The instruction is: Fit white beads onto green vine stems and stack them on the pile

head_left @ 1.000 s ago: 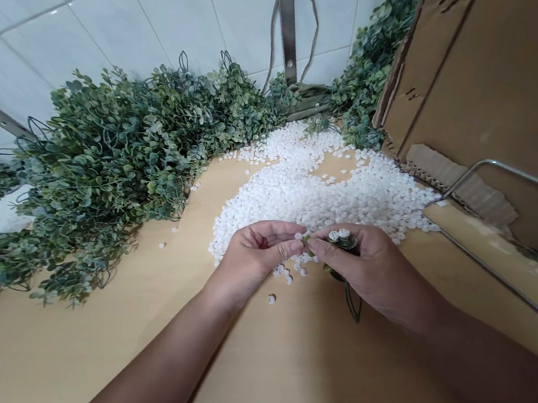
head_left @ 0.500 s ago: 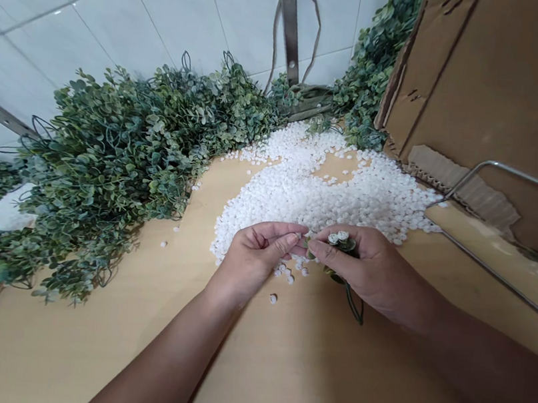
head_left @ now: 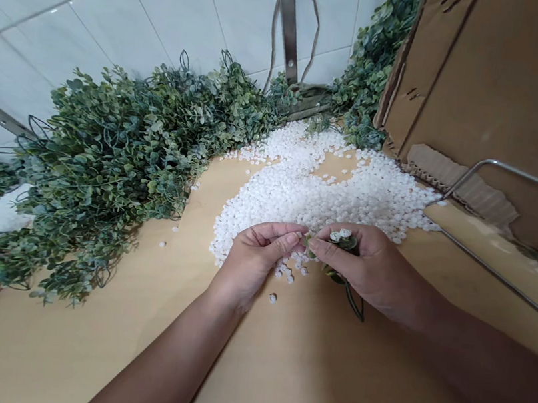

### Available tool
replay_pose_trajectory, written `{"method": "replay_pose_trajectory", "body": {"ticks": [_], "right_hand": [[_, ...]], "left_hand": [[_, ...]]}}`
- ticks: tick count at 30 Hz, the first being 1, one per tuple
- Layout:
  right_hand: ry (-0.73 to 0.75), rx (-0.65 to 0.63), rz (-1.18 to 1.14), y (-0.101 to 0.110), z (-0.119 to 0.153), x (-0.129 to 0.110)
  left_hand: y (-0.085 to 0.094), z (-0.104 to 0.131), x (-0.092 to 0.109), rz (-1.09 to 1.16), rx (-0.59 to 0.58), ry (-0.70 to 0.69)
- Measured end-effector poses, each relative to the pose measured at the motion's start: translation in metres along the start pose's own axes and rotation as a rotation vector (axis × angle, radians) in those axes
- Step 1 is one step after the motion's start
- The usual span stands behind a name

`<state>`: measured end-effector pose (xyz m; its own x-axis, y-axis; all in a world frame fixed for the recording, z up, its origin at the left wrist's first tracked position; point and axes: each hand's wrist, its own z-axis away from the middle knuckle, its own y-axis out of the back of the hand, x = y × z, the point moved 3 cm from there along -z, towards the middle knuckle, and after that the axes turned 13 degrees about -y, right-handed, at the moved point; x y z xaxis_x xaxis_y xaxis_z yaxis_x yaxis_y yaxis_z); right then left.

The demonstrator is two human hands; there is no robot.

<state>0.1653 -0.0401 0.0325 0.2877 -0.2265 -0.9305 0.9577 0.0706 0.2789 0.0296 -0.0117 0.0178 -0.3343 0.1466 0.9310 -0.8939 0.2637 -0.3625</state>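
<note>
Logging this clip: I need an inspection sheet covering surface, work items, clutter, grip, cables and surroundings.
Surface: tan table, partly in shadow.
Work items: leafy sprig with white tips, in hand; white pieces heaped on the table.
Clutter: foliage massed left of the heap; stray pieces in front.
Grip: right hand holds the sprig; left hand pinches beside it, at something too small to tell.
Cables: no power cable seen; a cord beside the metal strip.
Surroundings: tiled wall behind, cardboard at right.

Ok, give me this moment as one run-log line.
right hand: holds green sprig; left hand: at sprig's tip, hold unclear; table: white pieces heaped beyond hands; behind, left: greenery
</note>
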Motion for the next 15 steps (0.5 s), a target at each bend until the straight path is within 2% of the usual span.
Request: {"method": "replay_pose_trajectory", "body": {"ticks": [9, 15], "right_hand": [[0.029, 0.045, -0.005, -0.0004, -0.0005, 0.0021], [0.026, 0.058, -0.010, -0.0017, 0.0009, 0.0003]], "left_hand": [[-0.0005, -0.0005, -0.0010, -0.020, 0.017, 0.028], [-0.0011, -0.0011, -0.0034, -0.009, 0.024, -0.007]]}}
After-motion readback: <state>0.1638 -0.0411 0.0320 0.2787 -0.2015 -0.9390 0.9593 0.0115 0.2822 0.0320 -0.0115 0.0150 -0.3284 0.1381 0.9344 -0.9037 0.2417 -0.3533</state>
